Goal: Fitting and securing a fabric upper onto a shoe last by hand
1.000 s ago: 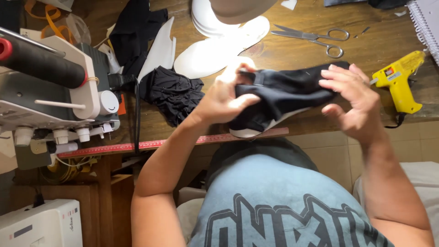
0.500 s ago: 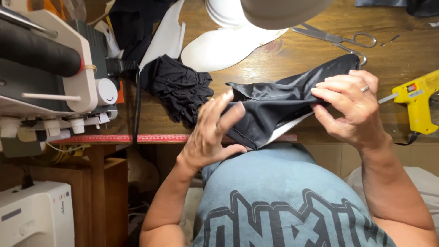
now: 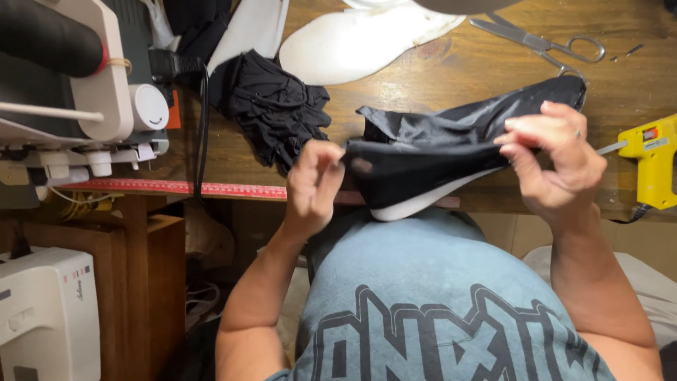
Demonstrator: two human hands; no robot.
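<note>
The left hand [image 3: 314,183] pinches the near end of a black fabric cover [image 3: 437,152] between thumb and curled fingers, closed on the cloth. The right hand [image 3: 553,166], at about three o'clock from it, grips the other end with its fingers folded over the top edge and the thumb beneath. Between them the cloth is drawn taut over a white foam piece [image 3: 416,203], whose pale edge peeks out at the cover's six o'clock side.

The step in hand looks like stretching the cover over the foam shape. The next move probably calls for an even pull from both ends so the fabric seats without wrinkles, while keeping the foam from slipping out below.

The cover is slightly glossy, creased along its upper fold, and held just above the near edge of the wooden table [image 3: 451,77]. At eleven o'clock from the left hand lies a crumpled black cloth [image 3: 271,106]; at twelve o'clock, white foam cut-outs [image 3: 360,42]. Scissors [image 3: 543,42] sit at one o'clock from the right hand, a yellow glue gun [image 3: 652,159] at three o'clock.
</note>
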